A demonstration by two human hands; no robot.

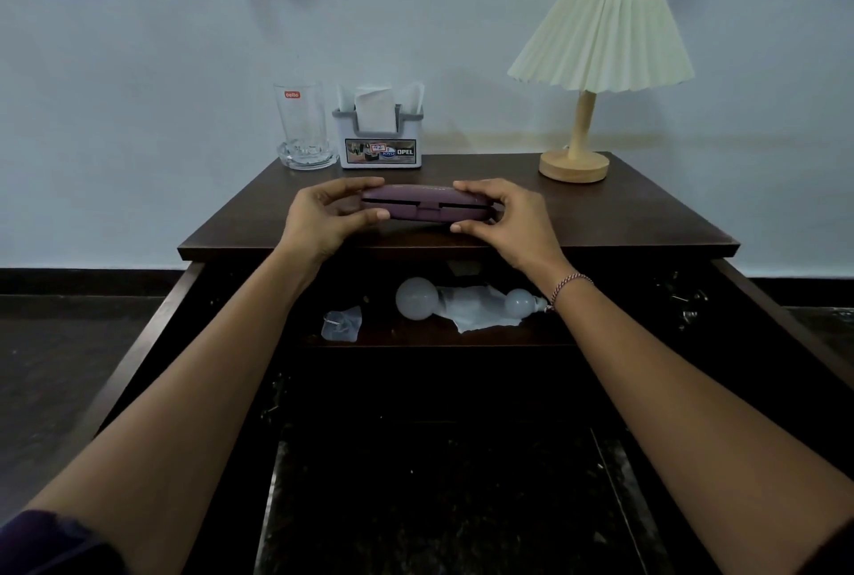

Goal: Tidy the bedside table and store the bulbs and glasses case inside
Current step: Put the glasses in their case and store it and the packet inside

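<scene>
Both hands hold the glasses case [427, 204] level above the front of the bedside table's dark wooden surface [600, 214].

The left hand [323, 216] has its fingers [356, 186] clamped on the case's left end, thumb under and fingers over; the right hand [497, 216] grips the right end the same way, a bracelet [570, 285] on its wrist. The purple case is closed, its seam facing the camera. Below, the drawer [152, 320] stands pulled open, and two white bulbs [418, 298] lie inside on crumpled white paper [476, 311], with a small clear plastic bag [342, 324] to their left. At the back of the surface stand a drinking glass [302, 126], a tissue holder [380, 135] just beside it, and a pleated lamp [596, 47] at the right.
</scene>
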